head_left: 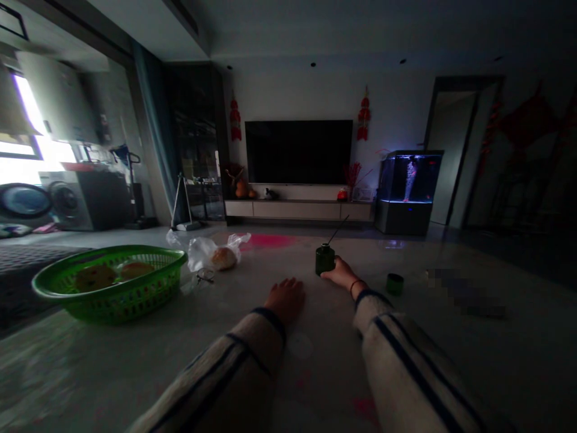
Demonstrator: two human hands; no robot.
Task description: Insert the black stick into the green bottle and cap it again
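Note:
My right hand point(343, 275) grips a small dark green bottle point(323, 261) from its right side, and the bottle stands upright on the table. From the bottle's narrow neck a thin dark stick point(339, 229) leans out up and to the right. My left hand point(286, 300) lies palm down on the table, fingers stretched forward, apart from the bottle and holding nothing. To the right of my right wrist sits a short green cup-like container point(395, 284). The dim light hides whether anything is inside it.
At the left stands a green plastic basket point(118, 308) with round yellowish-brown items. Near it lie a clear plastic bag point(198, 255), a bread bun point(223, 258) and what look like eyeglasses point(205, 276). A blurred dark object point(469, 294) lies at right. Beyond the table point(311, 373) glows a fish tank point(409, 180).

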